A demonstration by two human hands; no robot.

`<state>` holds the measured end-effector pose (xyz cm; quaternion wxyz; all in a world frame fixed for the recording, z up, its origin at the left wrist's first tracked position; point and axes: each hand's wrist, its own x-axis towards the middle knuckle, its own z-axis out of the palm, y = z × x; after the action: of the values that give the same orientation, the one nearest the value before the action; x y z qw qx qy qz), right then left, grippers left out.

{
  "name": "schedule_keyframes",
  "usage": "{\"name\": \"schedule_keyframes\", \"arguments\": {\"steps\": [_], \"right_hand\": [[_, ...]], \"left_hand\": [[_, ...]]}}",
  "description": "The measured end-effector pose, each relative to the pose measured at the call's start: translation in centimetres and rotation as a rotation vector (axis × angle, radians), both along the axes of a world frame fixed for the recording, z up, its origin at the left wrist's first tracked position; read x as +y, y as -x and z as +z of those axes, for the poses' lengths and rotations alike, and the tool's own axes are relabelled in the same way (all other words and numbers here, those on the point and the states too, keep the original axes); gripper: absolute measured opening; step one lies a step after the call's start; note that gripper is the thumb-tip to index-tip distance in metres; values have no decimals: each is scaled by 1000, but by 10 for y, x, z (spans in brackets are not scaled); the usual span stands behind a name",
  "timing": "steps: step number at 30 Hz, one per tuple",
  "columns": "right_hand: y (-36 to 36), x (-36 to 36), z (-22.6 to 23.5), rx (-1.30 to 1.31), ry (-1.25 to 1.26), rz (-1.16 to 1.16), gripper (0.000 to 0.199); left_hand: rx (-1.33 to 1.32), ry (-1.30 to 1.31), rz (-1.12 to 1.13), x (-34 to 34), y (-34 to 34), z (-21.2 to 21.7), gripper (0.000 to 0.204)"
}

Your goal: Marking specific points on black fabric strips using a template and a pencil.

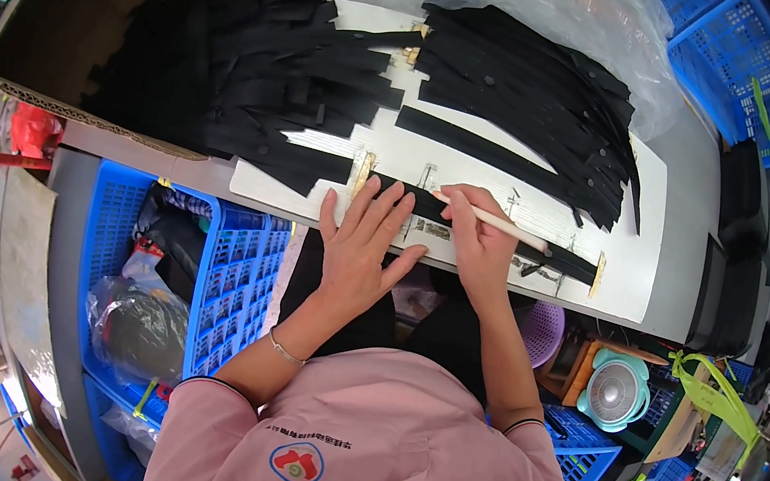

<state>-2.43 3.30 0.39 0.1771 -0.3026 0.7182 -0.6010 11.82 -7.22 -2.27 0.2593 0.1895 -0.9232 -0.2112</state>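
Note:
My left hand [359,252] lies with fingers stretched out, its fingertips pressing the left part of a black fabric strip [426,204]. The strip lies flat along the near edge of a white board [637,262], between two tan tape-like pieces. In my right hand [482,252] is a slim white pencil [516,231], pinched and slanted, with its pinkish tip at the strip by my left fingers. Another black strip [478,149] lies just beyond. Drawn lines and marks show on the board around the near strip.
A large heap of black strips [251,80] spills from a cardboard box [57,18] at the left. A neater pile [528,95] lies at the far right, beside clear plastic sheeting [567,8]. Blue baskets [236,280] stand below the table, near a small turquoise fan [614,392].

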Motion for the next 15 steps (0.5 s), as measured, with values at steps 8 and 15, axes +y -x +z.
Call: {"name": "schedule_keyframes", "arguments": {"steps": [8,15], "right_hand": [[-2,-10,-8,50,-26,31,19],[-3,-11,-5,103,-40,45,19]], "left_hand": [[37,-1,1,-2,-3,-6,59],[37,4,4,-2,-2,-7,59]]}}
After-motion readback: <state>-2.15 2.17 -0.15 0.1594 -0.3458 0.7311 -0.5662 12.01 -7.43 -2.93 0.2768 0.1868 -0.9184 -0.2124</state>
